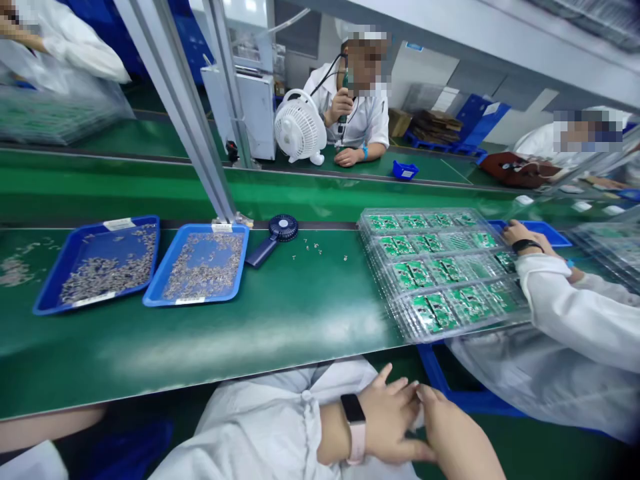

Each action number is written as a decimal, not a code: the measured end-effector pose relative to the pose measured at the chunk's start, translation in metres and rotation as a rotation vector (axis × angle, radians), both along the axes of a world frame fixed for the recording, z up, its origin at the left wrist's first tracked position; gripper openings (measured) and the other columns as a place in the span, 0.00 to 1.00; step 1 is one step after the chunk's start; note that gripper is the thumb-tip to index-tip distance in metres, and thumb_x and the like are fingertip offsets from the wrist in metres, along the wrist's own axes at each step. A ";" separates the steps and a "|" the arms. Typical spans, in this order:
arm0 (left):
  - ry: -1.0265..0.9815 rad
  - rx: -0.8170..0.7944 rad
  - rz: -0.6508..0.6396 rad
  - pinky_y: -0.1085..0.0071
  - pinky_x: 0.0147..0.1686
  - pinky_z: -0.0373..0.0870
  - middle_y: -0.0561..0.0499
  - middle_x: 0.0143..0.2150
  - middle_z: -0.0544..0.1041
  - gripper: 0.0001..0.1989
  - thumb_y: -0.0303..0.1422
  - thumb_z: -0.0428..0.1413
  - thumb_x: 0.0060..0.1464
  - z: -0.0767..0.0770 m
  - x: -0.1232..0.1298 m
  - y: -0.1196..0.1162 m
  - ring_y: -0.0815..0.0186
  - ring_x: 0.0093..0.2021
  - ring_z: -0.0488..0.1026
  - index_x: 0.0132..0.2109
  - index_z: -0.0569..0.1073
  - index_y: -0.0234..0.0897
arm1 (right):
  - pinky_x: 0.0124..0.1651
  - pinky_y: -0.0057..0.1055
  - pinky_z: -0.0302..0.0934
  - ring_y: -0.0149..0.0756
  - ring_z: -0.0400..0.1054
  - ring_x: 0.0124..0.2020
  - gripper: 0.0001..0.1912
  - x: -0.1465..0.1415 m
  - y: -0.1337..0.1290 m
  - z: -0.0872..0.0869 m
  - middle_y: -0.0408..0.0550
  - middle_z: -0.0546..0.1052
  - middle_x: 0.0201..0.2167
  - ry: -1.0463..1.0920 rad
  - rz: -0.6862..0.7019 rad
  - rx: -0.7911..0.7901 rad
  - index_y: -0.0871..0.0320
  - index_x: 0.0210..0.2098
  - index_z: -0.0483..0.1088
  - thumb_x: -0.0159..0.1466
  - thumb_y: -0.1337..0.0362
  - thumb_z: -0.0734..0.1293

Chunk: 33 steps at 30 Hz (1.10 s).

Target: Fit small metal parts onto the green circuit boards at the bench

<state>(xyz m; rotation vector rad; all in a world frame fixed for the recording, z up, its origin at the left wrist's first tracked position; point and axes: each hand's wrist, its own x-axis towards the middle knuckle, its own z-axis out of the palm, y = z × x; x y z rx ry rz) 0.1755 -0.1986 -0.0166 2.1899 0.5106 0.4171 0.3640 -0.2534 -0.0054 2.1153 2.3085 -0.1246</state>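
Note:
My left hand, with a dark-faced watch on a pink band, is over my lap below the table edge. Its fingers are spread and nothing shows in it. My right hand comes in from the lower right and touches the left fingertips; its own fingers are mostly hidden. Above the hands, stacked clear trays of green circuit boards rest on the green table. Two blue trays of small metal parts lie at the left. A dark handheld fan is beside them.
A few small parts lie loose on the table. A metal post rises behind the trays. Across the bench are a white fan and a person holding a tool. At right, another person's hands reach over a blue tray.

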 end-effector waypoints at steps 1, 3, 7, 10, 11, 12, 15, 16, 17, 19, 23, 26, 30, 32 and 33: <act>-0.048 -0.047 0.019 0.41 0.69 0.35 0.34 0.70 0.57 0.44 0.59 0.40 0.60 0.004 0.001 -0.003 0.45 0.70 0.53 0.71 0.51 0.31 | 0.39 0.34 0.72 0.42 0.78 0.39 0.22 -0.001 0.002 0.012 0.56 0.81 0.42 0.058 -0.005 0.045 0.58 0.48 0.73 0.60 0.76 0.56; -0.165 -0.138 0.100 0.44 0.69 0.45 0.35 0.71 0.54 0.43 0.58 0.41 0.61 0.017 -0.008 -0.003 0.47 0.70 0.53 0.72 0.46 0.32 | 0.43 0.34 0.72 0.40 0.76 0.44 0.18 -0.015 0.014 0.036 0.52 0.78 0.47 0.221 0.018 0.203 0.54 0.50 0.71 0.65 0.70 0.56; -0.353 -0.170 0.349 0.58 0.69 0.53 0.40 0.74 0.47 0.37 0.50 0.37 0.67 0.048 -0.055 0.006 0.57 0.72 0.50 0.73 0.37 0.35 | 0.50 0.39 0.70 0.41 0.70 0.52 0.07 -0.082 0.051 0.060 0.51 0.71 0.49 0.660 0.098 0.506 0.54 0.43 0.70 0.66 0.65 0.63; -0.304 0.033 0.619 0.57 0.69 0.53 0.42 0.74 0.47 0.35 0.49 0.38 0.67 0.064 -0.101 0.012 0.57 0.72 0.49 0.73 0.38 0.39 | 0.50 0.40 0.70 0.40 0.70 0.51 0.05 -0.135 0.077 0.057 0.50 0.68 0.47 0.983 0.231 0.552 0.55 0.38 0.67 0.64 0.70 0.65; -0.242 0.134 0.692 0.56 0.68 0.55 0.42 0.74 0.48 0.35 0.48 0.41 0.67 0.067 -0.117 0.014 0.56 0.72 0.49 0.73 0.40 0.39 | 0.50 0.41 0.70 0.41 0.70 0.52 0.07 -0.148 0.086 0.054 0.50 0.68 0.48 1.061 0.306 0.550 0.55 0.39 0.67 0.63 0.72 0.65; -0.156 0.248 0.753 0.55 0.68 0.56 0.42 0.74 0.48 0.34 0.45 0.44 0.67 0.068 -0.132 0.015 0.55 0.72 0.49 0.73 0.42 0.39 | 0.51 0.42 0.70 0.41 0.70 0.54 0.10 -0.159 0.094 0.052 0.50 0.68 0.48 1.106 0.405 0.551 0.54 0.41 0.67 0.63 0.75 0.64; 0.186 0.584 0.816 0.49 0.67 0.52 0.47 0.73 0.51 0.30 0.30 0.46 0.65 0.064 -0.178 0.015 0.53 0.72 0.48 0.71 0.49 0.43 | 0.55 0.44 0.69 0.43 0.66 0.60 0.21 -0.174 0.123 0.048 0.50 0.71 0.53 0.944 0.785 0.502 0.51 0.50 0.66 0.63 0.78 0.62; 0.298 0.651 0.796 0.48 0.68 0.49 0.49 0.73 0.53 0.29 0.27 0.45 0.65 0.060 -0.192 0.014 0.53 0.72 0.49 0.70 0.52 0.43 | 0.58 0.45 0.68 0.44 0.64 0.62 0.23 -0.175 0.132 0.047 0.50 0.72 0.54 0.807 0.901 0.439 0.50 0.54 0.66 0.64 0.78 0.61; 0.391 0.683 0.759 0.47 0.68 0.47 0.51 0.72 0.55 0.28 0.25 0.44 0.64 0.054 -0.204 0.013 0.53 0.71 0.50 0.70 0.54 0.43 | 0.60 0.46 0.66 0.44 0.62 0.64 0.25 -0.175 0.140 0.045 0.51 0.72 0.56 0.658 0.980 0.349 0.49 0.57 0.65 0.65 0.76 0.61; 0.512 0.651 0.676 0.45 0.68 0.45 0.52 0.72 0.56 0.25 0.28 0.44 0.65 0.042 -0.221 0.009 0.53 0.70 0.53 0.68 0.58 0.42 | 0.63 0.49 0.63 0.48 0.58 0.66 0.25 -0.174 0.150 0.039 0.52 0.69 0.61 0.395 1.014 0.136 0.50 0.62 0.63 0.66 0.68 0.63; 0.545 0.493 0.615 0.38 0.66 0.46 0.50 0.72 0.54 0.29 0.46 0.49 0.63 0.029 -0.237 0.001 0.47 0.70 0.53 0.68 0.57 0.45 | 0.60 0.59 0.62 0.60 0.51 0.69 0.41 -0.168 0.152 0.022 0.53 0.55 0.70 0.101 0.979 -0.059 0.49 0.69 0.53 0.61 0.49 0.69; 0.486 0.443 0.680 0.44 0.66 0.52 0.51 0.71 0.59 0.28 0.51 0.48 0.62 0.044 -0.264 0.007 0.51 0.68 0.58 0.66 0.61 0.50 | 0.56 0.57 0.67 0.60 0.55 0.67 0.42 -0.165 0.156 0.019 0.52 0.54 0.70 0.057 1.072 0.005 0.45 0.70 0.49 0.62 0.43 0.66; 0.485 0.392 1.355 0.61 0.58 0.65 0.49 0.54 0.77 0.17 0.36 0.45 0.66 0.079 -0.352 0.041 0.60 0.54 0.72 0.53 0.75 0.43 | 0.54 0.56 0.67 0.57 0.62 0.63 0.32 -0.179 0.178 0.035 0.50 0.61 0.67 0.106 1.056 0.222 0.45 0.65 0.60 0.64 0.47 0.64; 0.627 0.275 1.609 0.63 0.52 0.69 0.45 0.51 0.77 0.16 0.36 0.49 0.62 0.088 -0.403 0.067 0.58 0.49 0.75 0.51 0.76 0.39 | 0.57 0.57 0.65 0.56 0.61 0.64 0.26 -0.195 0.188 0.047 0.50 0.62 0.66 0.154 1.028 0.275 0.47 0.61 0.66 0.65 0.50 0.64; 0.724 0.193 1.664 0.63 0.49 0.70 0.44 0.50 0.77 0.15 0.36 0.50 0.60 0.089 -0.425 0.080 0.57 0.47 0.75 0.49 0.77 0.39 | 0.57 0.56 0.64 0.55 0.60 0.64 0.24 -0.204 0.192 0.052 0.49 0.63 0.66 0.180 1.028 0.271 0.48 0.59 0.68 0.65 0.51 0.64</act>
